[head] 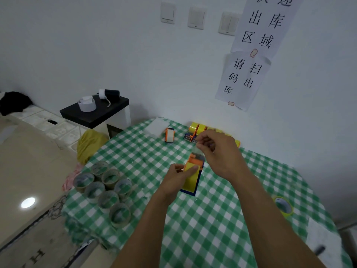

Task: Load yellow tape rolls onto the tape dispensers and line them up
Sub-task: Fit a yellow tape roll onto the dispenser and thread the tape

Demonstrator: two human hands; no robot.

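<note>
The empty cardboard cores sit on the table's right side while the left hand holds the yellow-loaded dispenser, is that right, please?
Not quite: the head view shows the empty cardboard cores on the left side of the table, not the right. The left hand does hold the yellow-loaded dispenser.

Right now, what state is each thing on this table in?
Held dispenser: loaded with yellow tape.
Left hand: grips that dispenser.
Right hand: pinches the tape end above it.
Row of dispensers: loaded, lined up by the wall.
Cardboard cores: empty, clustered upright.
Spare yellow roll: loose, unloaded.
</note>
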